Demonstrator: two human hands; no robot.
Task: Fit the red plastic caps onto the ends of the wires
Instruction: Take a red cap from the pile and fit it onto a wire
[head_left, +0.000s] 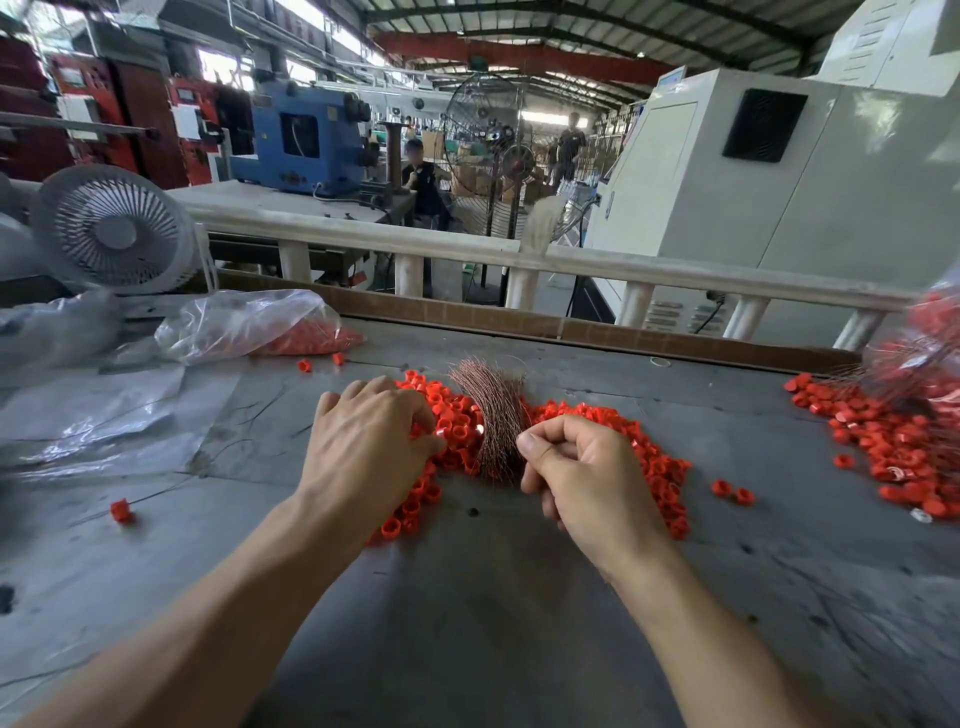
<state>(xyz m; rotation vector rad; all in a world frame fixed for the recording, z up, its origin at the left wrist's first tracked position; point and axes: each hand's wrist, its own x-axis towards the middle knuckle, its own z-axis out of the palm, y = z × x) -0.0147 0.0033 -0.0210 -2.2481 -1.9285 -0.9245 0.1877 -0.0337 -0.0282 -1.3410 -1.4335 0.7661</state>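
1. Two hands sit on either side of the wire bundle (491, 421), which I take as my landmark: a sheaf of thin copper-coloured wires lying on the grey table (467, 623), fanned at its far end.
2. Right hand (582, 473) is just right of the bundle's near end, fingers curled in tight, thumb pressed to the index tip. Looks like a pinch, but I can't tell what's in it, if anything; too small to see.
3. Left hand (363, 441) is just left of the bundle, palm down on the red caps (452, 431), fingertips bent down into them. Whether it grips one is hidden.
4. Caps lie heaped under and both sides of the bundle, touching it, w/ a thicker spread to the right under my right hand.
5. Farther out: stray caps (732, 492) right of the bundle, one lone cap (120, 511) well left.
6. Far right of the bundle: second pile of caps (893, 441) mixed w/ wires.
7. Back left of the bundle: clear plastic bag (249, 325) w/ more caps inside, white desk fan (111, 234) behind it.
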